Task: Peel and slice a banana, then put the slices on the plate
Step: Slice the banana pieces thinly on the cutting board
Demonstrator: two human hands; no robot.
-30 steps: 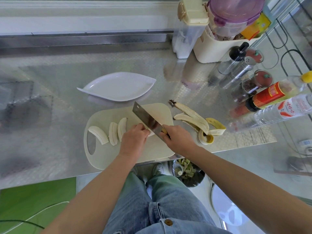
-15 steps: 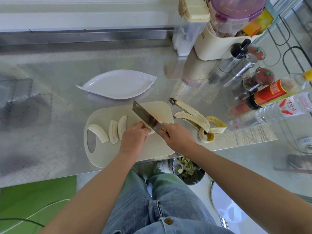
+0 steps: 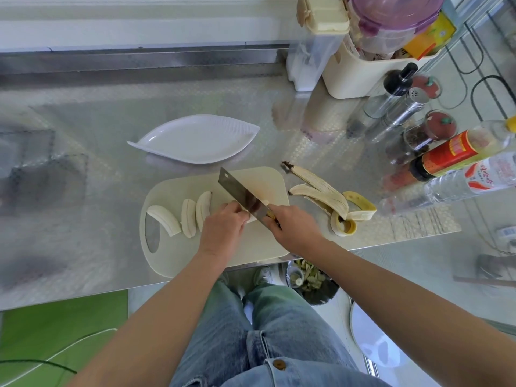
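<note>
counter (image 3: 83, 219) is met at its lower edge by the cutting board (image 3: 178, 255); banana (image 3: 252, 218) is grasped by the left grip (image 3: 223, 230), cleaver (image 3: 243, 195) by the right grip (image 3: 296, 229); room is left frame-left.

Cleaver (image 3: 243, 195), right hand (image 3: 296, 229): blade sunk slightly lower than a second ago into the banana piece (image 3: 264, 202) held by the left hand (image 3: 223, 227).

The counter (image 3: 83, 208) is embossed shiny metal, the cutting board (image 3: 173, 261) matt plastic, the plate (image 3: 195, 141) glossy, the cleaver (image 3: 240, 191) smooth metal.
</note>
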